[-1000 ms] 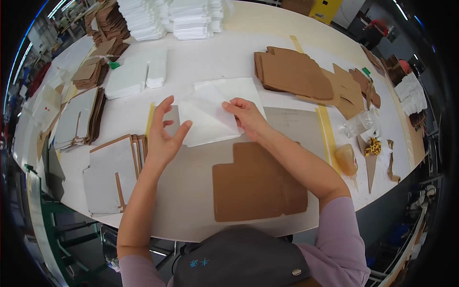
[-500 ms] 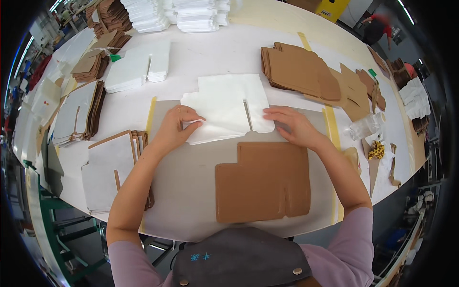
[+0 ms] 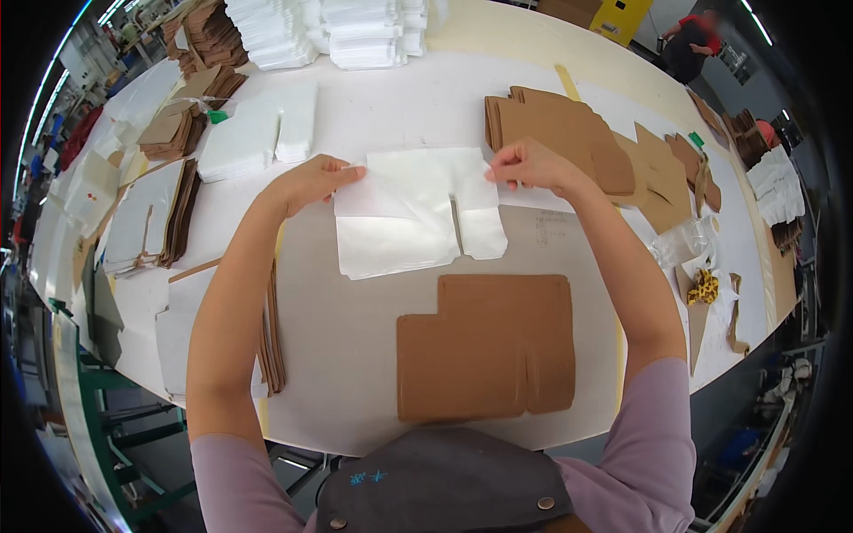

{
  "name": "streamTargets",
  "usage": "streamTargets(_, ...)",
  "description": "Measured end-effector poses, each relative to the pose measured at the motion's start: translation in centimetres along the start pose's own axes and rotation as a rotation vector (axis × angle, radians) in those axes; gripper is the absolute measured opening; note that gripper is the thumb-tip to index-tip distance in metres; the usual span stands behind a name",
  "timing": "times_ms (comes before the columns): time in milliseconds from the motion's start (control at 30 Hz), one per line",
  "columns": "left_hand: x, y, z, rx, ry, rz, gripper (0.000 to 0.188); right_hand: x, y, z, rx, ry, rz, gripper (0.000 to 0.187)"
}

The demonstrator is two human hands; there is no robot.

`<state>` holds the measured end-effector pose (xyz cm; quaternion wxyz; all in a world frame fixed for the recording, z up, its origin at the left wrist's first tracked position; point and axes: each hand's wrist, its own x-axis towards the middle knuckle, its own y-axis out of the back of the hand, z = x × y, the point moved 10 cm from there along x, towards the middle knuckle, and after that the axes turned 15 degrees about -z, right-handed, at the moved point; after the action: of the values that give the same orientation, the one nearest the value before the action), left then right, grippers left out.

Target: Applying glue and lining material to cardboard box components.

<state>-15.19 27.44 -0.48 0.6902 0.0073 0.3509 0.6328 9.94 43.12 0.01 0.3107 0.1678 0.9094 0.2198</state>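
A thin white cut sheet [image 3: 400, 226] with a notched corner and a narrow slit lies on the grey board [image 3: 329, 355] on the table. My left hand [image 3: 317, 180] pinches it at the far left corner. At the far right edge, my right hand [image 3: 530, 167] pinches it between thumb and fingers. A faint crease runs across the sheet's left half. Nearer to me lies a brown piece [image 3: 489, 346] of similar notched and slit outline, flat and untouched by either hand.
Stacked brown pieces [image 3: 560, 133] stand at the far right, and a white stack [image 3: 253, 133] at the far left. White-faced brown pieces [image 3: 151, 213] pile up on the left. A clear plastic roll [image 3: 684, 240] and a yellow spotted scrunchie [image 3: 702, 286] lie right. Another person [image 3: 693, 49] stands beyond.
Both hands have moved from the sheet's near and middle edges to its far corners. The sheet has shifted slightly toward me and lies straighter. The brown piece has stayed put.
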Motion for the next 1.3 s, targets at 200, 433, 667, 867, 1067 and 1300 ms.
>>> streamTargets(200,3.1,8.0,2.6,-0.337,-0.177,0.420,0.040,0.5,7.9,-2.9,0.776,0.590,0.738,0.023)
streamTargets(433,-3.4,2.9,3.1,0.049,-0.371,0.206,0.036,-6.4,0.9,-4.8,0.259,0.673,0.377,0.042)
streamTargets(667,-9.7,-7.7,0.9,0.087,-0.446,0.070,0.020,-10.2,-6.1,1.7,-0.145,0.382,0.226,0.021)
streamTargets(867,-7.2,-5.6,-2.3,0.030,-0.120,0.374,0.022,-7.7,-4.9,3.9,0.301,0.210,0.379,0.018)
streamTargets(1067,-6.7,-5.9,-2.5,0.338,-0.104,0.592,0.041,-4.0,-4.7,4.0,-0.154,-0.048,0.343,0.040)
streamTargets(1300,-7.4,-6.0,-3.0,0.323,0.012,0.605,0.044,-4.0,-5.1,5.4,0.214,-0.077,0.287,0.042)
